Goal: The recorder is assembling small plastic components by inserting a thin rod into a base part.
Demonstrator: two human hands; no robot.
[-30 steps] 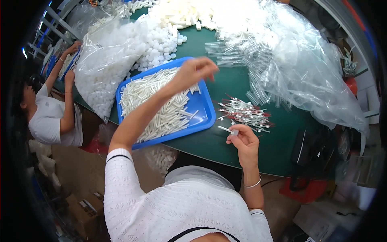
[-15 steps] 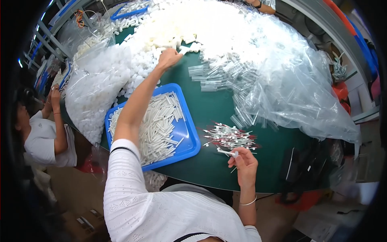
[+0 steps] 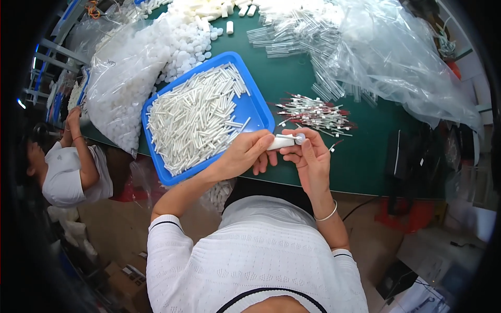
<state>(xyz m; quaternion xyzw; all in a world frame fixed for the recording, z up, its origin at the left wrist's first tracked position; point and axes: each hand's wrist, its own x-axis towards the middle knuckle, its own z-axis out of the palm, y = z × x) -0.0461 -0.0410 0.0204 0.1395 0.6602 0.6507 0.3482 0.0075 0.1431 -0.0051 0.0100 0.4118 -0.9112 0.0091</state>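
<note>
My left hand [image 3: 244, 155] is closed on a short white cylinder [image 3: 280, 143], which lies in front of my body near the table's edge. Facing it, my right hand [image 3: 312, 156] pinches a small translucent round cap [image 3: 300, 138]. A thin white stick [image 3: 285, 136] runs from the cap along the cylinder; whether it is inside or beside it I cannot tell. Just beyond both hands lies a pile of thin white sticks with red ends [image 3: 315, 113]. Left of them is a blue tray [image 3: 254, 104] with many thin white rods [image 3: 193, 120].
On the green table [image 3: 276, 68] are clear tubes [image 3: 287, 39], white cylinders [image 3: 229, 27] and translucent caps [image 3: 188, 52]. A plastic bag of caps [image 3: 122, 88] stands left, a large clear bag [image 3: 396, 62] right. Another person [image 3: 75, 167] works at the far left.
My left hand has come back from the far pile with a white cylinder and met my right hand. The right hand still holds the capped stick. The view has tilted nearer my body.
</note>
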